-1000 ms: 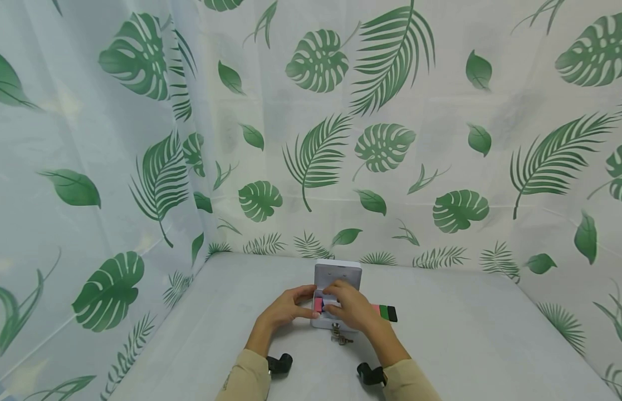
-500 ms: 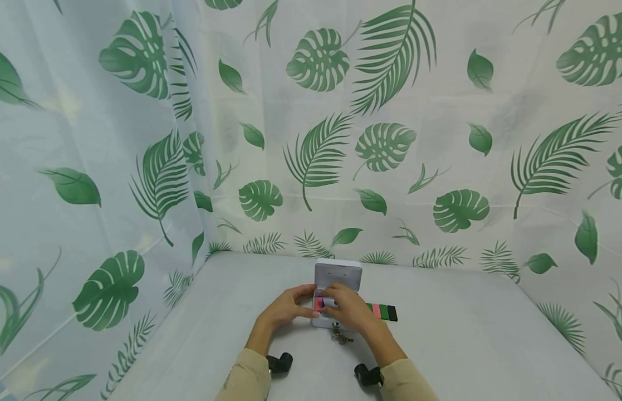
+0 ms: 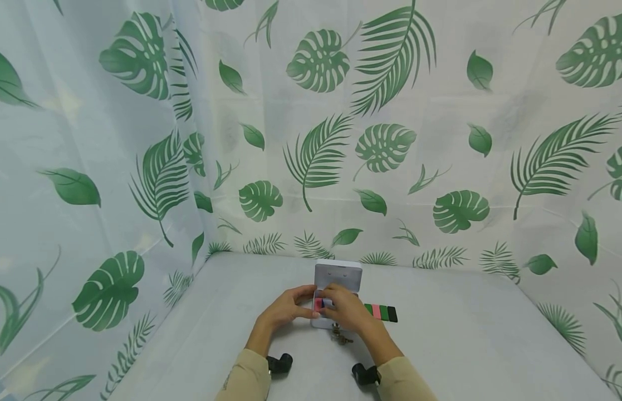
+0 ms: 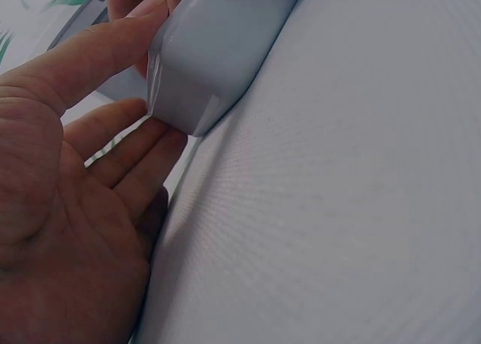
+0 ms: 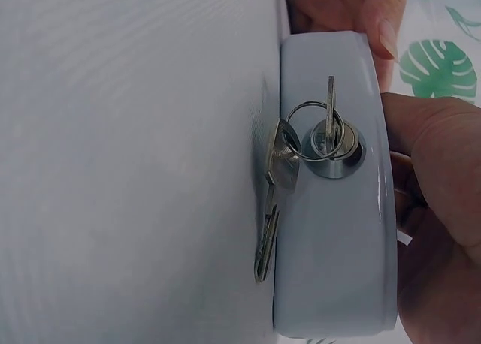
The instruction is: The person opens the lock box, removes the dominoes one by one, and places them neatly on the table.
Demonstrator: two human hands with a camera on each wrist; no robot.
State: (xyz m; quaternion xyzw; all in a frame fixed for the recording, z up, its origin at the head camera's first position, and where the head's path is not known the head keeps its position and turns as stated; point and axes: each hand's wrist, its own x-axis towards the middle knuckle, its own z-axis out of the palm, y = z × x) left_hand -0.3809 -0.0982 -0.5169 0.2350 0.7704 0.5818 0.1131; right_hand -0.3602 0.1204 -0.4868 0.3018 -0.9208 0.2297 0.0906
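Observation:
A small white lock box (image 3: 322, 323) stands on the table with its lid (image 3: 338, 273) raised at the back. My left hand (image 3: 285, 306) holds the box's left side, thumb at the front rim and fingers against the side wall. My right hand (image 3: 347, 308) reaches in over the front rim, fingertips down inside. Beside those fingertips, a pink piece (image 3: 318, 304) shows in the left end of the box. I cannot tell whether the right fingers pinch anything, as the hand and box wall hide them.
A key (image 5: 331, 107) sits in the front lock (image 5: 334, 149), with a second key (image 5: 274, 201) hanging from its ring. To the box's right lies a row of green, pink and black flat pieces (image 3: 384, 313). A leaf-patterned curtain (image 3: 391, 223) rises behind the table.
My right hand has shifted slightly left and lower within the box, uncovering more of the row of coloured pieces. My left hand and the box have stayed in place.

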